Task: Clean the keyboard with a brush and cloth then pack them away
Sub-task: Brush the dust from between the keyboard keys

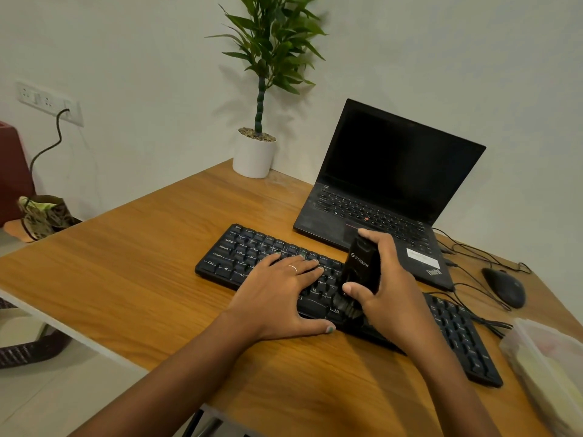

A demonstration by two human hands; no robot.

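Right now my right hand (389,280) has its grip wrapped around the black brush (359,272), bristles down on the keyboard (252,250). Just left of that grip, my left hand (280,294) lies spread flat, steadying it on the counter (126,263). I'd sweep short strokes along the rows.

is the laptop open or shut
Open: the laptop has its lid raised behind the keyboard, showing its keys and a dark screen.

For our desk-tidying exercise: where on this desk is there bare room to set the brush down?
The widest bare patch of desk lies left of the keyboard, out to the edge. A smaller one lies between plant pot and keyboard. Right is crowded: laptop, mouse, cables, plastic container.
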